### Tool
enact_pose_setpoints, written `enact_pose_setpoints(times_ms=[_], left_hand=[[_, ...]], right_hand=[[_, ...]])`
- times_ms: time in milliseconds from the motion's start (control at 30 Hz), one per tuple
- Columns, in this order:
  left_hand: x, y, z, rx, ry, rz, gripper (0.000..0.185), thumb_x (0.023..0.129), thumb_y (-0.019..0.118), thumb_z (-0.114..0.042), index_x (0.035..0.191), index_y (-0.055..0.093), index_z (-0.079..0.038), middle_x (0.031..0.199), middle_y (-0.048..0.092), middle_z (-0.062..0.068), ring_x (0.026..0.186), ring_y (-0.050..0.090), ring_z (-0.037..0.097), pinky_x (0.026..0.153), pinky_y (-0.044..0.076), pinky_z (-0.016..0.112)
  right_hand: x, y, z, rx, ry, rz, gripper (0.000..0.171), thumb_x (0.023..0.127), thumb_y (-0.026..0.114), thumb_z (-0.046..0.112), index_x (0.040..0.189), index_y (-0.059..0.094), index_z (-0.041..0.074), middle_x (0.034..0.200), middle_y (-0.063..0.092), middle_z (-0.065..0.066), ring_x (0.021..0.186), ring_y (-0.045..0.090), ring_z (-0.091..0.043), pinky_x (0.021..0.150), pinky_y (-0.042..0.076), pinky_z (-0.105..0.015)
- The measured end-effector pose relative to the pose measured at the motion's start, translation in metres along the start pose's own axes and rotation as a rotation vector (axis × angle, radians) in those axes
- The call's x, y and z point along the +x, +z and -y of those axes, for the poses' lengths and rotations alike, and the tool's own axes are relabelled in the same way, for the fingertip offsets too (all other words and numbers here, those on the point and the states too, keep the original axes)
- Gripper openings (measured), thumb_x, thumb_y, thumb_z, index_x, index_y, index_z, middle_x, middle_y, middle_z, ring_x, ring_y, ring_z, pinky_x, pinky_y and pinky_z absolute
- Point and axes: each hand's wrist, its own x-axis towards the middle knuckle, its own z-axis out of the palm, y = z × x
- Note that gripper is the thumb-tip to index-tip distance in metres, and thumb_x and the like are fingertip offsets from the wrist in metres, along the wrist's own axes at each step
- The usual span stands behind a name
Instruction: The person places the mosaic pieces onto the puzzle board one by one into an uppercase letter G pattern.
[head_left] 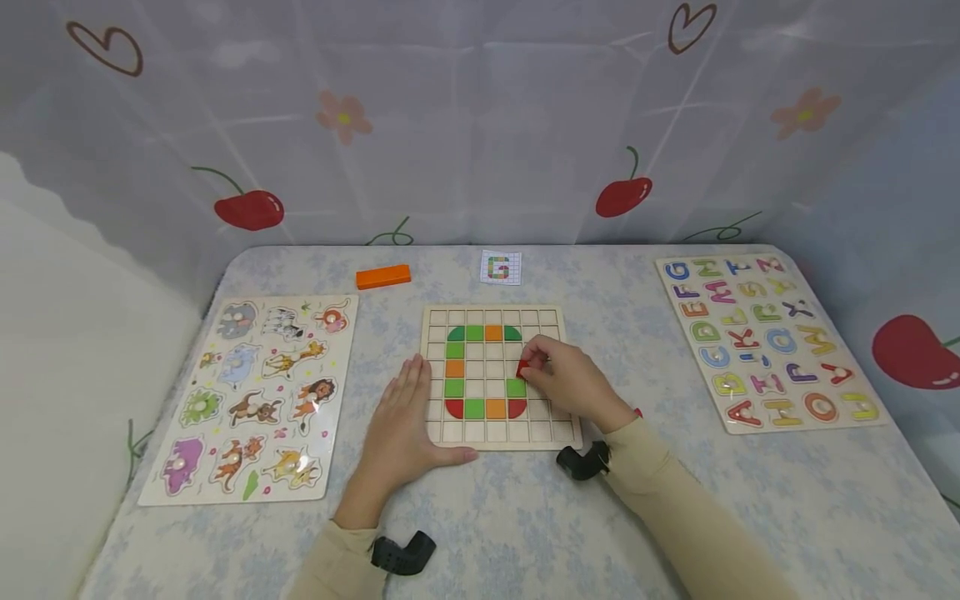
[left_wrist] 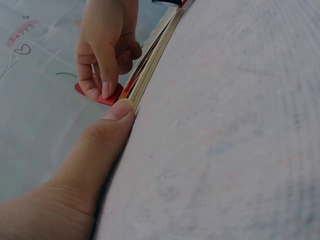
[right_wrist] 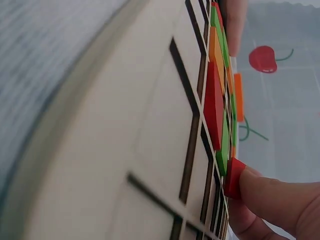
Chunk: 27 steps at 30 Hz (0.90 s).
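A wooden grid board (head_left: pixel 444 431) lies mid-table, with green, orange and red tiles forming a ring-like outline in its cells. My right hand (head_left: pixel 570 377) pinches a red tile (right_wrist: pixel 234 179) between thumb and fingers, over the right part of the board, just above a light green tile (head_left: pixel 516 388). That tile stands tilted on edge in the right wrist view. Against the board's left side lie the straight fingers of my left hand (head_left: pixel 397 429), while its thumb (left_wrist: pixel 119 111) touches the front edge.
Behind the board are an orange bar (head_left: pixel 383 277) and a small pattern card (head_left: pixel 500 267). An animal puzzle (head_left: pixel 341 333) lies on the left, an alphabet puzzle (head_left: pixel 780 423) on the right. A patterned curtain (head_left: pixel 480 125) hangs along the table's back edge.
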Motion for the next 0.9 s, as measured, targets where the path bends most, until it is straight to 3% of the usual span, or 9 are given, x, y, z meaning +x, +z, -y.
enact_pose_setpoints(times_ms=[200,600,900], left_hand=[[0.0,-0.001,0.0,0.0,0.003,-0.004,0.145,0.058,0.07,-0.087,0.159,0.007,-0.004,0.168,0.004,0.009,0.157,0.003,0.022,0.127,0.012,0.044],[-0.001,-0.002,0.0,-0.008,0.03,-0.041,0.145,0.057,0.072,-0.085,0.158,0.011,0.0,0.168,0.009,0.013,0.156,0.009,0.027,0.126,0.016,0.048],[0.0,-0.001,0.0,0.0,0.01,-0.011,0.144,0.058,0.07,-0.085,0.159,0.009,-0.003,0.168,0.005,0.01,0.157,0.005,0.023,0.127,0.013,0.044]], right_hand=[[0.008,0.008,0.007,-0.034,-0.001,-0.003,0.005,0.096,0.067,0.019,0.099,0.063,0.018,0.083,0.058,0.002,0.072,0.051,-0.016,0.066,0.044,-0.029],[0.013,0.014,0.009,-0.096,0.001,0.002,0.005,0.096,0.066,0.019,0.101,0.065,0.018,0.089,0.059,0.001,0.075,0.053,-0.016,0.067,0.046,-0.028],[0.009,0.012,0.01,-0.147,-0.011,-0.004,0.009,0.095,0.067,0.019,0.101,0.072,0.014,0.098,0.061,0.001,0.08,0.057,-0.013,0.074,0.051,-0.03]])
